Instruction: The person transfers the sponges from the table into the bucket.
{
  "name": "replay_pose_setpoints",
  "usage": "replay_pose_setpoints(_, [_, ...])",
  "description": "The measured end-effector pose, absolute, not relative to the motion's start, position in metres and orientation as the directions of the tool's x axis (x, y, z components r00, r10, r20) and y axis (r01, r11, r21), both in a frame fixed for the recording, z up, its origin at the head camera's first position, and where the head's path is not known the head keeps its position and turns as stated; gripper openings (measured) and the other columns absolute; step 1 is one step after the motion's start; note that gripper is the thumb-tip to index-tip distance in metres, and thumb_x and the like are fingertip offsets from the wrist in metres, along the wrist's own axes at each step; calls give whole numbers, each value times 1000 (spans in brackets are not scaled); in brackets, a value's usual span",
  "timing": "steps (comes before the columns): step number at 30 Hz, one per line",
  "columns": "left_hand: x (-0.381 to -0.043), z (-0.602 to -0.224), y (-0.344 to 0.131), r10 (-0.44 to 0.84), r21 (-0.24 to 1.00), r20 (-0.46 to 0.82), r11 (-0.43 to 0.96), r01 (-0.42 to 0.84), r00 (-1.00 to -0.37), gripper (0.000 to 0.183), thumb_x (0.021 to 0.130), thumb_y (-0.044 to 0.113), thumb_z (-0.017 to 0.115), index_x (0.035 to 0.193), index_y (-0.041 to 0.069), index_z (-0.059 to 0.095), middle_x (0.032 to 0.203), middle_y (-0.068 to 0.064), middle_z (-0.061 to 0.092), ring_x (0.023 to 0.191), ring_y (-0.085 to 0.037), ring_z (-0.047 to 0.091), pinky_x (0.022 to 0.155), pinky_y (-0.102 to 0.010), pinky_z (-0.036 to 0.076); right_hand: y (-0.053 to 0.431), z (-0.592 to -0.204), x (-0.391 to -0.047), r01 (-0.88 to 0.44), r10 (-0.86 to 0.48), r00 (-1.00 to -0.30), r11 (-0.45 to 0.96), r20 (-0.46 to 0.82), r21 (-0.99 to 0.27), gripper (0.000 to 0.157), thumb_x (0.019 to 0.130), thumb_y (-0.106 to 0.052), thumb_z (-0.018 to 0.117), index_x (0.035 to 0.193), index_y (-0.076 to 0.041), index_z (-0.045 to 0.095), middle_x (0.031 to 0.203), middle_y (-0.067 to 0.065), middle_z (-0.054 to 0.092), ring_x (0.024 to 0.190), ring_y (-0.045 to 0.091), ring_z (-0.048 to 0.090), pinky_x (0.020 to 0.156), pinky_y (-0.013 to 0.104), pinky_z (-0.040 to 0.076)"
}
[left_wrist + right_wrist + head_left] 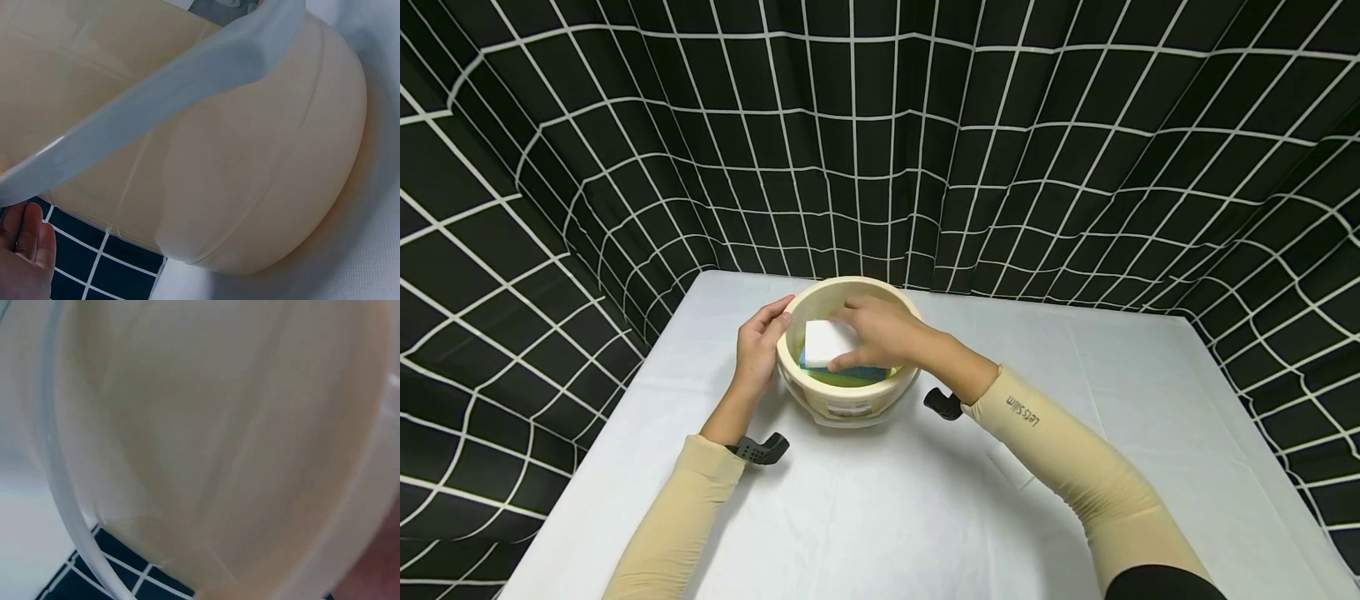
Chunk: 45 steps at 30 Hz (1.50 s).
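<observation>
A cream bucket [850, 398] stands on the table, its pale carrying handle [169, 81] hanging down its outer side. My left hand [760, 342] touches the left rim, thumb at the edge and fingers laid along the outside. My right hand [880, 332] reaches over the right rim into the bucket. It holds a white rectangular sponge [827, 342] between thumb and fingers; the fingertips are blurred. Beneath the white sponge, a flat blue piece [871, 373] and something yellow-green [835, 379] show inside, mostly covered.
A white cloth covers the table [880, 517]. Black curtains [895, 150] with a white grid hang behind and at both sides, close to the table edges. The bucket stands near the back edge. Dark wrist mounts [763, 450] stick out from both forearms.
</observation>
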State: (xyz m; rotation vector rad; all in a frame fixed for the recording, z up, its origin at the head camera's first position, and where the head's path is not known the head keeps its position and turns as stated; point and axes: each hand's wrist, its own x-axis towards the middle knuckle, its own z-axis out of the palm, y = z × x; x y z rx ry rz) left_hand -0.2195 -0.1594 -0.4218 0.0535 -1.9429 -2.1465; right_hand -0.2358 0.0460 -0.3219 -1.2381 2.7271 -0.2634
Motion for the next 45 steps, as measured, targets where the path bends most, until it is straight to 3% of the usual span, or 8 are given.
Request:
replay_pose_setpoints(5, [-220, -423, -160, -202, 985, 134, -78, 153, -970, 36, 98, 10, 51, 132, -3, 57, 139, -18, 56, 115, -8, 59, 94, -14, 53, 43, -328, -233, -724, -747, -657, 663, -100, -190, 72, 81, -54, 73, 136, -13, 56, 119, 6, 59, 101, 19, 55, 88, 34, 51])
replay_pose_setpoints(14, [-220, -424, -160, -197, 983, 140, -88, 160, -970, 38, 98, 11, 51, 133, -4, 55, 140, -18, 55, 113, -8, 59, 94, -15, 53, 40, -338, -232, -728, -750, -649, 661, -129, -182, 72, 80, -53, 74, 137, -13, 55, 127, 7, 58, 115, 23, 55, 103, 38, 48])
replay_pose_setpoints(23, [-218, -421, -160, -201, 983, 143, -82, 162, -969, 37, 98, 11, 51, 132, -3, 57, 139, -17, 56, 115, -10, 60, 93, -15, 53, 40, -337, -232, -729, -749, -648, 663, -139, -170, 75, 80, -55, 74, 138, -13, 54, 129, 7, 57, 118, 23, 54, 105, 38, 48])
replay_pose_setpoints(30, [-218, -422, -160, -199, 985, 138, -76, 155, -970, 37, 98, 11, 51, 132, -3, 56, 139, -17, 56, 114, -9, 60, 93, -14, 53, 42, -336, -230, -732, -754, -647, 656, -117, -184, 75, 80, -56, 72, 138, -13, 54, 126, 7, 58, 115, 23, 55, 102, 38, 49])
replay_pose_setpoints(40, [-220, -425, -160, -204, 981, 139, -103, 162, -969, 36, 98, 10, 51, 131, -4, 56, 138, -19, 56, 110, -6, 60, 92, -13, 53, 55, -327, -226, -745, -772, -635, 624, -37, -237, 65, 84, -49, 72, 134, -11, 57, 125, 9, 58, 118, 24, 53, 109, 38, 44])
replay_pose_setpoints(45, [-221, -424, -160, -208, 981, 142, -97, 165, -968, 36, 98, 10, 51, 131, -3, 57, 138, -19, 56, 112, -7, 59, 93, -13, 53, 71, -321, -222, -737, -760, -650, 629, 7, -250, 63, 84, -49, 72, 133, -11, 58, 124, 8, 58, 115, 22, 53, 102, 39, 48])
